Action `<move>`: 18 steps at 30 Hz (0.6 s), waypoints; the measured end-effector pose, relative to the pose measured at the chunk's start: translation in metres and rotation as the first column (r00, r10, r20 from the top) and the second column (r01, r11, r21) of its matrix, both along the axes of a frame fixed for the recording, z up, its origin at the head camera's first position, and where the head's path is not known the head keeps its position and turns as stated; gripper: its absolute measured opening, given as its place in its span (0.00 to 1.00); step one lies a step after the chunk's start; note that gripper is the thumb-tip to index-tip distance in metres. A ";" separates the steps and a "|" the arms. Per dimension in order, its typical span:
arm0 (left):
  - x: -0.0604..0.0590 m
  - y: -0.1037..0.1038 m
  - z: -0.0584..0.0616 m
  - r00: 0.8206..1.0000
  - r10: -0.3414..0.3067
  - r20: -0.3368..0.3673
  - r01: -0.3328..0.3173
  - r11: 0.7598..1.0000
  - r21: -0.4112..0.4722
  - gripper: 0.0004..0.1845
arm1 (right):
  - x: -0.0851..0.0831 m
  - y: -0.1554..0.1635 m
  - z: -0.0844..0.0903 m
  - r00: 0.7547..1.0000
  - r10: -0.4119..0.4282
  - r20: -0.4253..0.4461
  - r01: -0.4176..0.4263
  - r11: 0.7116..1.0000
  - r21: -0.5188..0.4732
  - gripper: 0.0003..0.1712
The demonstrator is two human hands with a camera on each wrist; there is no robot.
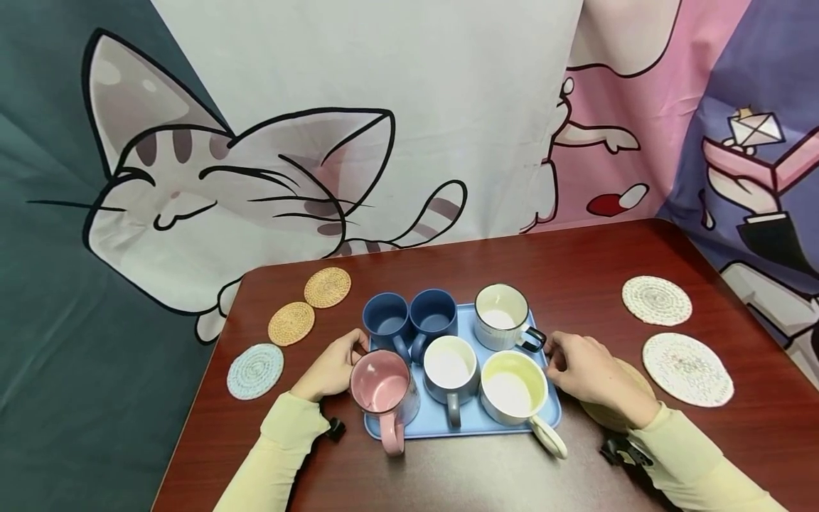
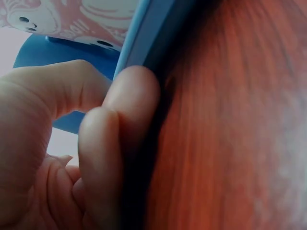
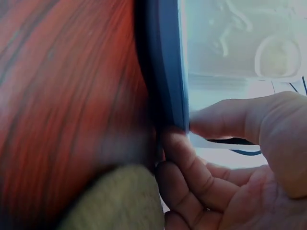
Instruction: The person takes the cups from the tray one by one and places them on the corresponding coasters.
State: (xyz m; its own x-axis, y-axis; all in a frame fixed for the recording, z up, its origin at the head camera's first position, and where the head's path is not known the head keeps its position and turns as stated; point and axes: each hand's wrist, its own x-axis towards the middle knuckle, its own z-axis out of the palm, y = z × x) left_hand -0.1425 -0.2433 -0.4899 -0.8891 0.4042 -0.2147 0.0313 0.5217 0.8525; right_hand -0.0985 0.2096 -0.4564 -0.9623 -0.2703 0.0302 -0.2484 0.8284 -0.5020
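Left hand [image 1: 335, 364] and right hand [image 1: 585, 368] pinch opposite ends of the tray [image 1: 425, 425], which lies between them, long axis running hand to hand.

Light-blue tray [image 1: 476, 424], round-cornered, looks level; bears, upright, two blue mugs [image 1: 387, 316], far left; pink mug [image 1: 382, 387], near left; grey mug [image 1: 451, 370], near middle; black-handled mug [image 1: 501, 313], far right; yellow-lined cream mug [image 1: 514, 387], near right.

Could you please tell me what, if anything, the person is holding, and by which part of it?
The blue tray is held by its rim: the left hand pinches the left side, the right hand the right side.
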 end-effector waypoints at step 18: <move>-0.001 -0.001 -0.004 0.999 0.011 0.043 -0.012 0.999 0.035 0.19 | 0.078 0.077 -0.004 0.885 0.257 -0.388 -0.159 0.950 0.267 0.33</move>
